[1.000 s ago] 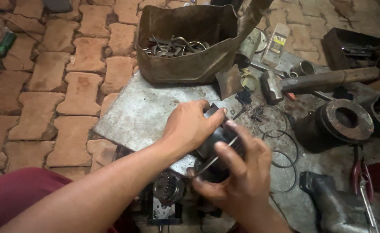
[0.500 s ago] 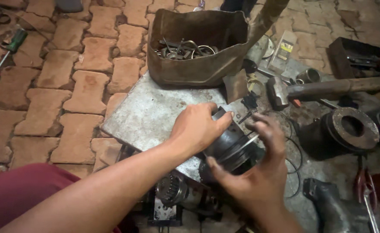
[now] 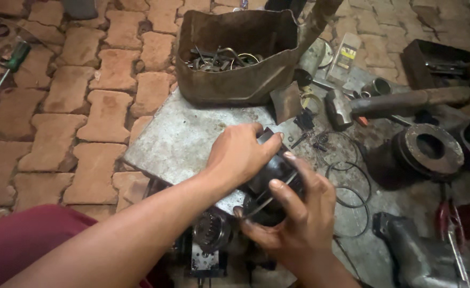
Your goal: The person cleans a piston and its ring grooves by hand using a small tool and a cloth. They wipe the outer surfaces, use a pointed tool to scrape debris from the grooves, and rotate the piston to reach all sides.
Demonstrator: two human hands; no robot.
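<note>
My left hand (image 3: 243, 153) wraps over the top of a dark round metal part, a piston-like cylinder (image 3: 273, 169), at the near edge of a grey metal plate (image 3: 187, 133). My right hand (image 3: 299, 224) cups the same cylinder from below and the right, thumb and forefinger on a thin ring at its edge. Below it sits a geared metal assembly (image 3: 211, 232). Most of the cylinder is hidden by my fingers.
A rusty metal tub (image 3: 235, 53) of scrap rings stands behind the plate. A hammer (image 3: 400, 102) lies to the right, beside a heavy round flange (image 3: 429, 149). Thin wire rings (image 3: 352, 186) lie on the ground. A green-handled screwdriver (image 3: 8, 66) rests on the brick paving at left.
Both hands have turned the cylinder and shifted their hold on it; my right thumb now reaches up over its rim. The view has tilted slightly.
</note>
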